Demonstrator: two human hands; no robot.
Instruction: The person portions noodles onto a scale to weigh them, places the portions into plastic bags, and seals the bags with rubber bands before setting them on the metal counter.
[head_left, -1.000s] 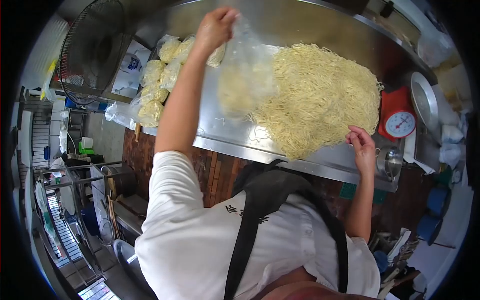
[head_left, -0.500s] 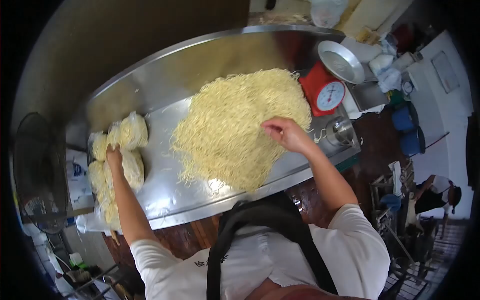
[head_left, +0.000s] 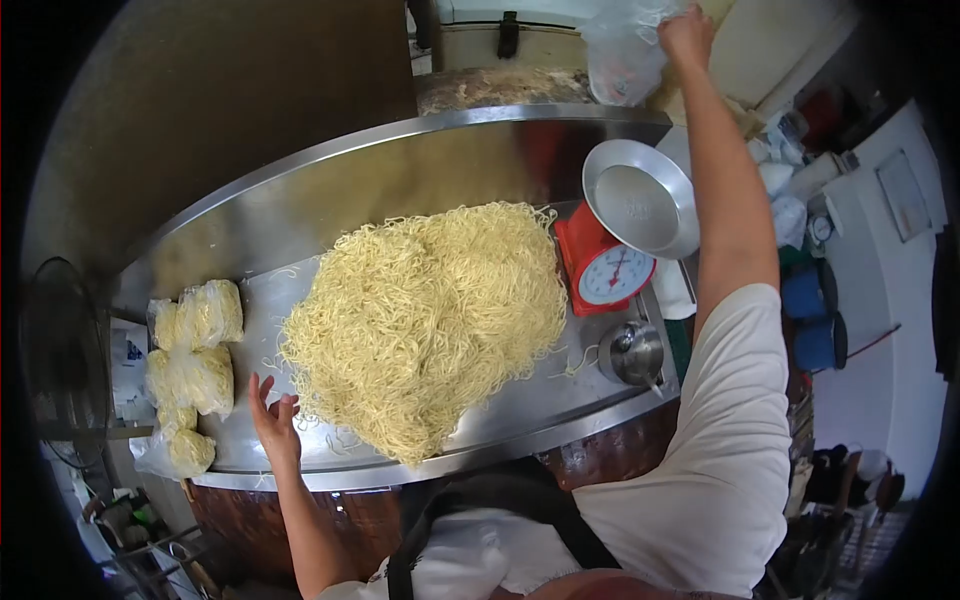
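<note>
Right arm at full reach past the worktop's [head_left: 560,395] far right corner. The clear plastic bag [head_left: 625,60] sits beyond the far edge, immediately left of my right grip [head_left: 686,38]. Those fingers are curled in at the bag's right side; I cannot tell whether they pinch the film. Bag's top runs out of view, so its long axis is unfixed.

Left grip [head_left: 277,425]: fingers spread, nothing held, over the near edge toward the left end, far from the bag. It is the nearer hand to the noodle heap [head_left: 430,320], which fills mid-worktop, longer way roughly along the edges. The red scale [head_left: 610,268] stands between heap and right end.
</note>
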